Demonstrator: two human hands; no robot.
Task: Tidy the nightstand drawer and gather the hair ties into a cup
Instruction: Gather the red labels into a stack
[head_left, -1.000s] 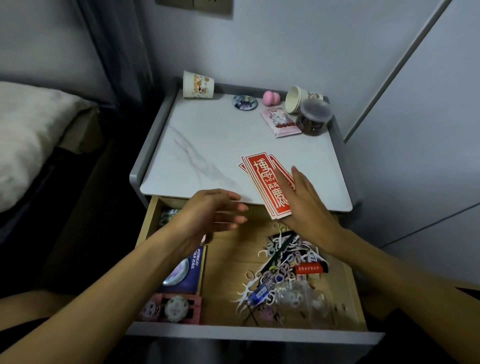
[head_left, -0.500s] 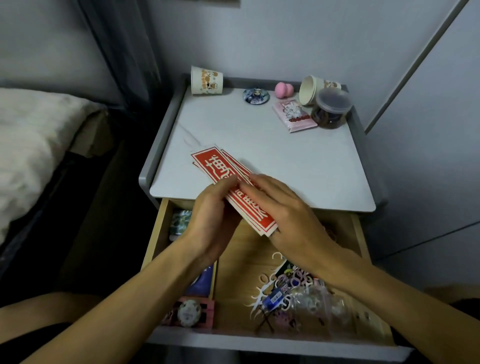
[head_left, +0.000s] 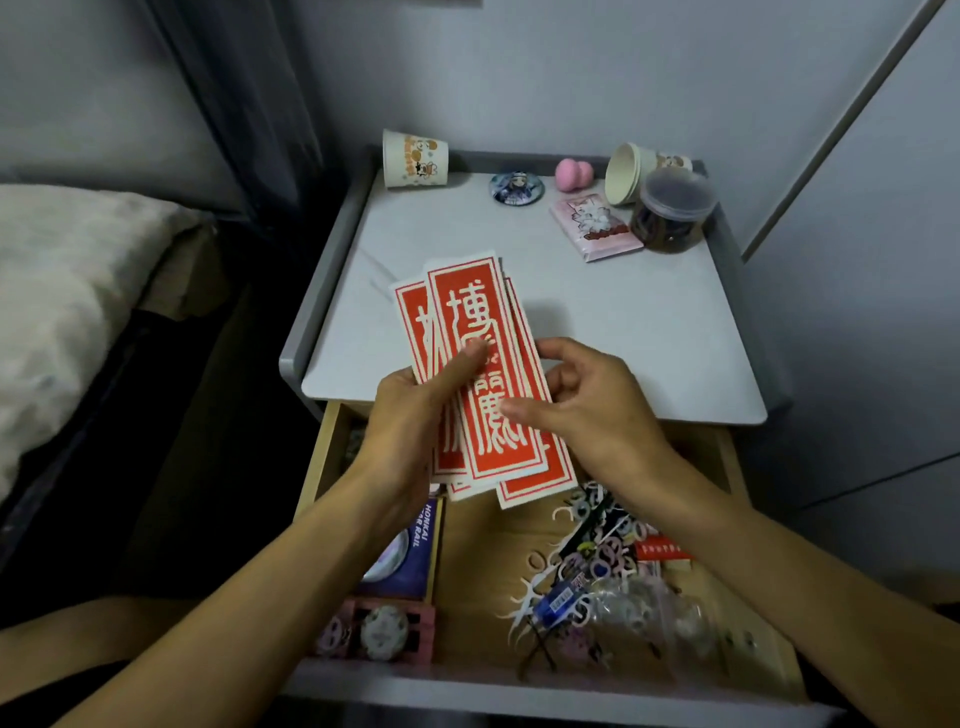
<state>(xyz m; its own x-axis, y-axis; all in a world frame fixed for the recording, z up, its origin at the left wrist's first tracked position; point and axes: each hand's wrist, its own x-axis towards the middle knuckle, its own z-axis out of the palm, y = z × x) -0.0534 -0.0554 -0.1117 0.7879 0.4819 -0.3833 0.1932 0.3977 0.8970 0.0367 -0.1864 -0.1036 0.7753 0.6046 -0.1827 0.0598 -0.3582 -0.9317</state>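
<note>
A fanned stack of red-and-white cards (head_left: 470, 332) is held above the nightstand's front edge. My left hand (head_left: 415, 415) grips the stack from the left, thumb on top. My right hand (head_left: 587, 400) holds its right edge with curled fingers. Below, the open wooden drawer (head_left: 483, 566) holds a tangle of hair ties and white floss picks (head_left: 597, 566) on its right side. A printed paper cup (head_left: 414, 158) lies on its side at the nightstand's back left. A second cup (head_left: 631, 174) lies at the back right.
On the nightstand top (head_left: 623, 332) are a round badge (head_left: 517, 188), a pink sponge (head_left: 573, 175), a pink packet (head_left: 592, 228) and a lidded clear jar (head_left: 672, 210). The drawer's left compartment holds a dark blue box (head_left: 410, 551) and a pink crate (head_left: 382, 629). A bed (head_left: 62, 291) lies to the left.
The cards were lifted off the nightstand top; they came toward me and turned more upright. My left hand joined the right on the stack, and both now hold it fanned.
</note>
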